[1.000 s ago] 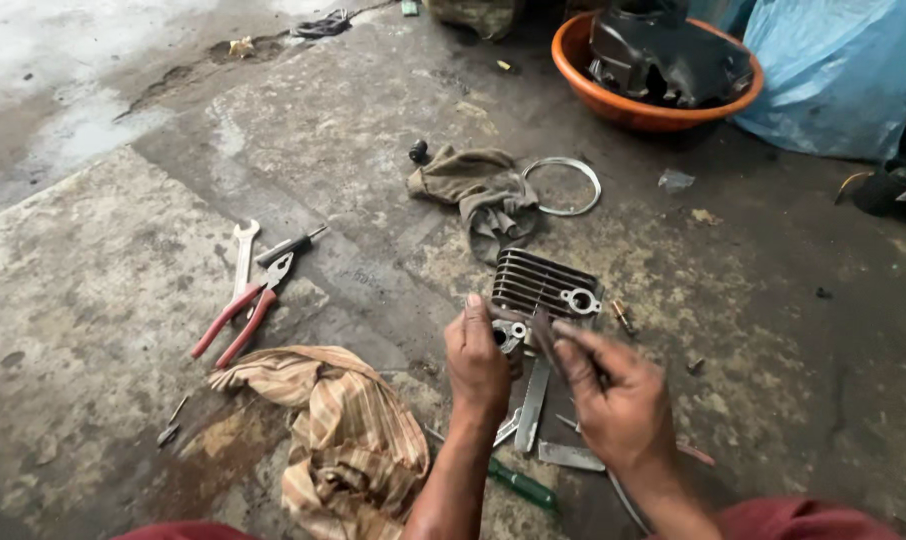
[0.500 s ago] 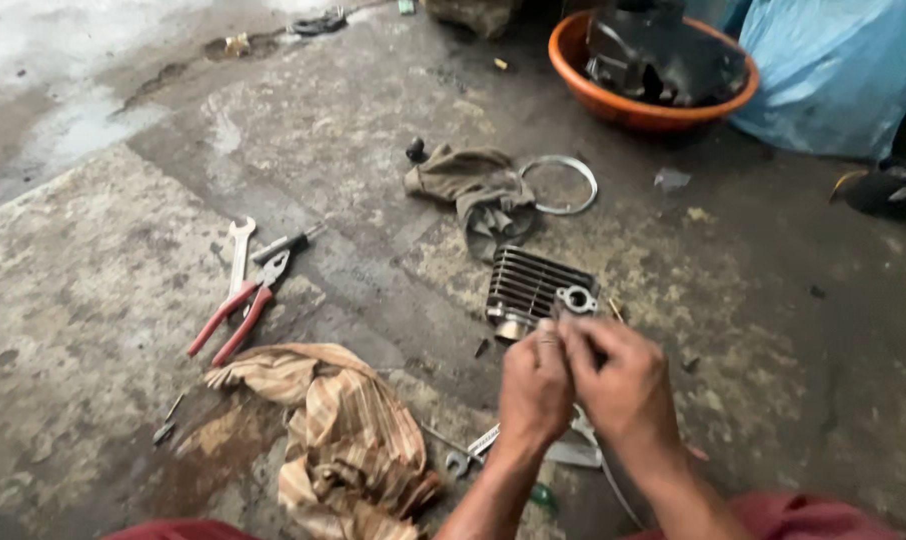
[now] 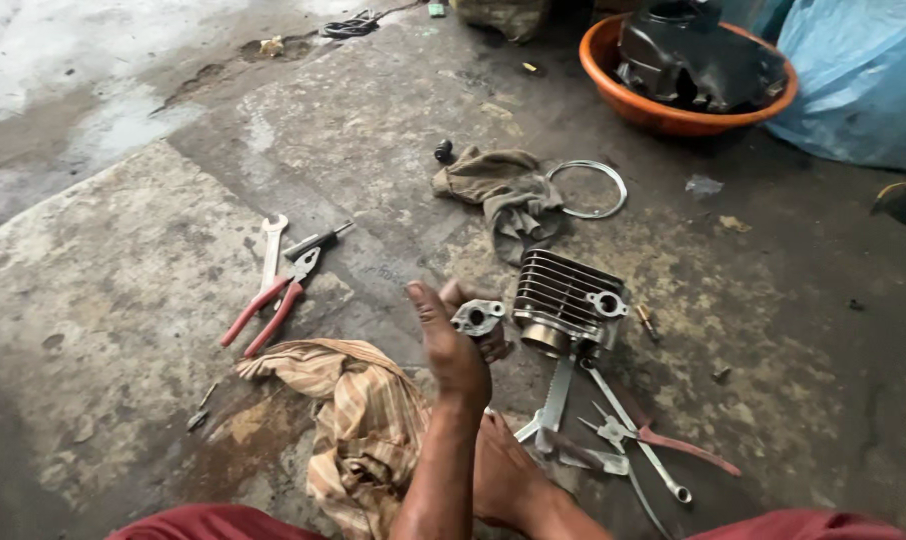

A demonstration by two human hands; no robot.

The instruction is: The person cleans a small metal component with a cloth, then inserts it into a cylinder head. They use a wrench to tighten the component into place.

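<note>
My left hand (image 3: 453,350) is raised over the concrete floor, its fingers shut on a small grey metal part (image 3: 478,318) with holes in it. Just right of it a finned engine cylinder (image 3: 568,300) stands on the floor. My right hand (image 3: 513,480) is low, partly hidden behind the left forearm, beside the tools on the floor; whether it holds anything is hidden. A flat metal blade (image 3: 556,400) and thin pliers with a reddish handle (image 3: 653,440) lie below the cylinder.
Red-handled pliers (image 3: 268,305), a spanner (image 3: 271,250) and a screwdriver (image 3: 318,240) lie at left. A striped cloth (image 3: 363,420) is near my knees. Farther off are a brown rag (image 3: 503,190), a metal ring (image 3: 586,188), an orange basin (image 3: 663,115) holding a dark engine casing, and a blue bag (image 3: 858,80).
Both hands were together at the cylinder. Now the left hand has lifted away with the small metal part, and the right hand has dropped toward the tools on the floor.
</note>
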